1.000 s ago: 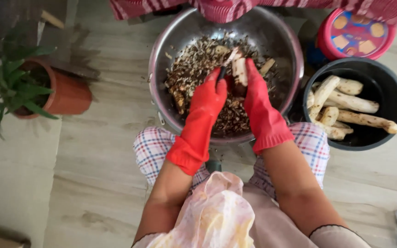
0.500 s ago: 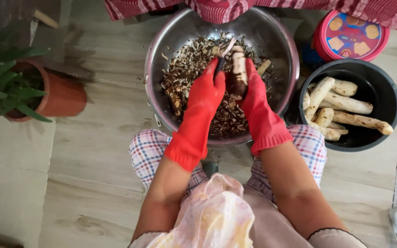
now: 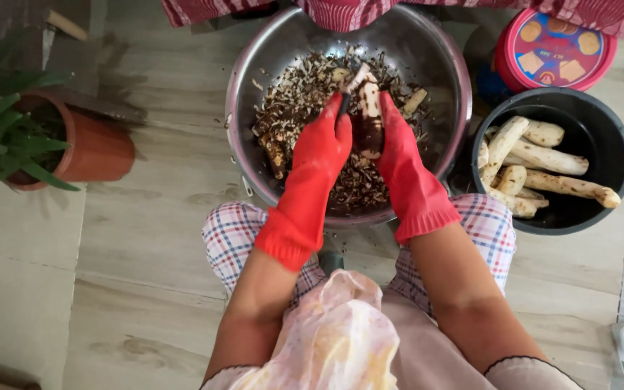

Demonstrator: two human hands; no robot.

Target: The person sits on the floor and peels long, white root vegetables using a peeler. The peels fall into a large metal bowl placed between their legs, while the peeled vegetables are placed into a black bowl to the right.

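I'm clamping my right hand (image 3: pixel 399 155) around a half-peeled root (image 3: pixel 370 119) over the steel bowl (image 3: pixel 445 79) so peelings are dropping inside, while my left hand (image 3: pixel 323 148) is closing on a dark-handled peeler (image 3: pixel 344 107).

Both hands, left hand (image 3: pixel 324 148) and right hand (image 3: pixel 396 148), wear red rubber gloves with a dull, matt skin. The big bowl (image 3: pixel 442 72) is polished metal, shiny along its wall, heaped with rough, dark, flaky peelings (image 3: pixel 294 108). The root (image 3: pixel 368 115) looks pale and smooth where bared. The bucket (image 3: pixel 608 144) is glossy black plastic. The floor (image 3: pixel 153 217) is matt wood-grain planking. The plant pot (image 3: pixel 99 148) is smooth terracotta-coloured.
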